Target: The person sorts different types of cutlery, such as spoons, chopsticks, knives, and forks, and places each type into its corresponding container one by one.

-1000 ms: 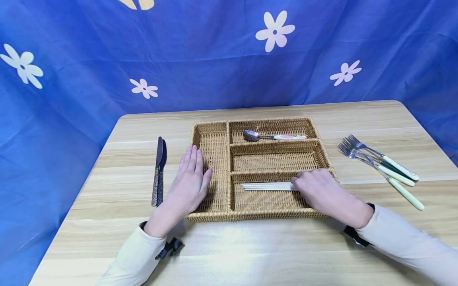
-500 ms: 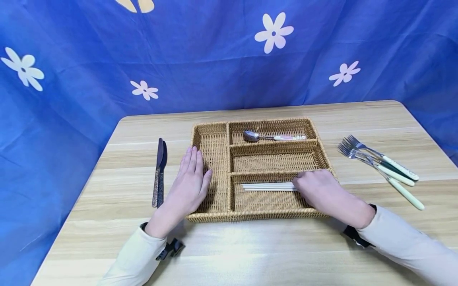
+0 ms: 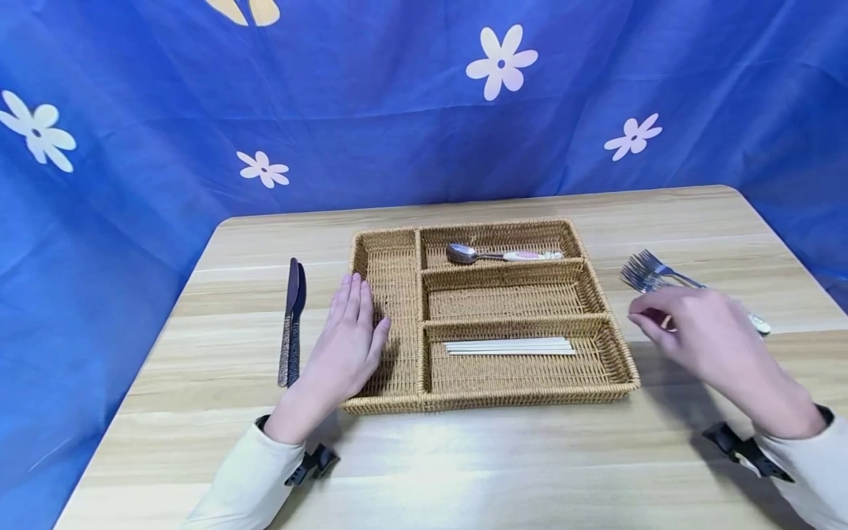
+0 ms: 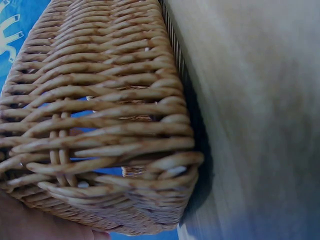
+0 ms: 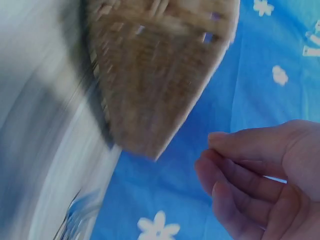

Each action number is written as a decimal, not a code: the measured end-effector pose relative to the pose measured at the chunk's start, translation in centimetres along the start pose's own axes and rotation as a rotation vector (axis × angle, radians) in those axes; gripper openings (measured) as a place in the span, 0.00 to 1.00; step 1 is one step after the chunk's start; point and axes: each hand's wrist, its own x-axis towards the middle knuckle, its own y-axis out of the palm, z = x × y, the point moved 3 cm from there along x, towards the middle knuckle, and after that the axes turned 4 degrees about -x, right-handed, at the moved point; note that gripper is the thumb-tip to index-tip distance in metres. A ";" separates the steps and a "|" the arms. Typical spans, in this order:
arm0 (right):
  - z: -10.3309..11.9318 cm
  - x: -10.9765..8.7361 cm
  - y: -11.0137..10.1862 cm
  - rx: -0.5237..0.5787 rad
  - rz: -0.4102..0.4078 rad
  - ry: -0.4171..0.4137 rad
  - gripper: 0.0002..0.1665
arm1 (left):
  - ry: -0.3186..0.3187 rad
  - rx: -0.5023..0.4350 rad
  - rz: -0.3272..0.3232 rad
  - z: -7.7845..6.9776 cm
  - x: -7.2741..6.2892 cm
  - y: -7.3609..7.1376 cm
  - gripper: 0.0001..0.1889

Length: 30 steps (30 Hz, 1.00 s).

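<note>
My left hand lies with straight fingers over the left rim of a woven wicker cutlery tray. The left wrist view shows the tray's wicker wall up close. White chopsticks lie in the tray's front compartment; a spoon with a white and pink handle sits in the back one. To the right of the tray, my right hand hovers over several forks, its fingers loosely curled around nothing. It covers most of the fork handles. The right wrist view shows those fingers holding nothing.
Two dark table knives with textured handles lie side by side left of the tray. Behind the wooden table hangs a blue cloth with white flowers.
My right hand has let go of the chopsticks, left the front compartment and moved right, over the forks. My left hand stays on the tray's left rim.
</note>
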 end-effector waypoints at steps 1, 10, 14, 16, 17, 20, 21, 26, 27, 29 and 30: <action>-0.6 -0.3 -0.1 -0.010 0.011 0.036 0.10 | 0.001 0.004 -0.001 0.0 0.0 0.0 0.35; -4.2 -2.9 -0.3 -0.058 0.096 0.278 0.05 | 0.008 0.015 -0.006 0.2 0.0 0.2 0.35; -5.3 -3.9 -0.3 -0.080 0.117 0.356 0.03 | 0.007 0.015 -0.009 0.2 0.0 0.1 0.35; -5.9 -4.4 -0.1 -0.088 0.122 0.395 0.03 | 0.007 0.014 -0.011 0.1 0.0 0.1 0.35; -6.2 -4.7 0.0 -0.093 0.116 0.409 0.03 | 0.007 0.012 -0.010 0.1 0.0 0.1 0.35; -7.0 -5.5 0.4 -0.104 0.121 0.468 0.05 | 0.010 0.011 -0.013 0.1 0.0 0.0 0.35; -7.2 -5.8 0.6 -0.106 0.141 0.499 0.05 | 0.012 0.011 -0.014 0.1 -0.1 0.0 0.35; -8.3 -6.9 1.2 -0.116 0.202 0.591 0.07 | 0.012 0.008 -0.016 0.1 0.0 0.1 0.35; -8.6 -7.1 1.3 -0.116 0.203 0.598 0.07 | 0.012 0.007 -0.015 0.1 0.0 0.1 0.35; -9.0 -7.6 1.6 -0.112 0.181 0.590 0.07 | 0.010 0.004 -0.013 0.1 0.0 0.1 0.35; -9.2 -7.8 1.7 -0.114 0.171 0.585 0.07 | 0.011 0.004 -0.014 0.1 0.0 0.1 0.35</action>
